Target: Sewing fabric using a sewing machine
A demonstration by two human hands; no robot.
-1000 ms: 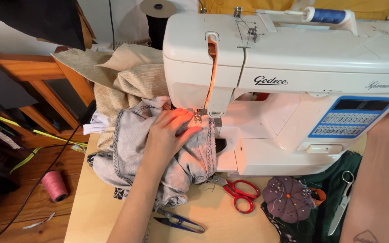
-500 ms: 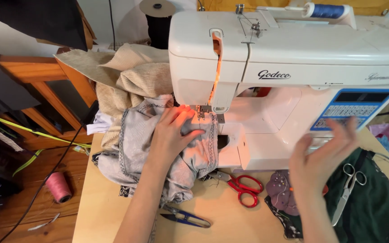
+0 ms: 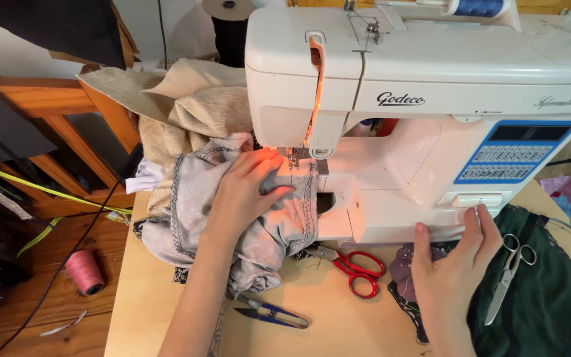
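Note:
A white sewing machine [image 3: 431, 99] stands on a light wooden table [image 3: 147, 297]. Grey fabric [image 3: 193, 198] with dark stitched trim lies bunched under its needle. My left hand [image 3: 246, 192] presses flat on that fabric just left of the needle, fingers spread, lit by the machine's lamp. My right hand [image 3: 454, 264] rests against the machine's front lower edge, a fingertip touching a white button bar below the blue control panel. It holds nothing and partly covers a purple pincushion [image 3: 404, 268].
Red-handled scissors [image 3: 358, 271] and small blue thread snips [image 3: 275, 316] lie on the table in front. Silver scissors [image 3: 507, 271] rest on dark green cloth [image 3: 550, 291] at right. Beige fabric [image 3: 186, 112] is piled behind. A pink thread spool [image 3: 84, 271] sits on the floor at left.
My right hand came in from the right edge and moved forward to the machine's front, where a finger now touches the button bar. My left hand stayed on the grey fabric.

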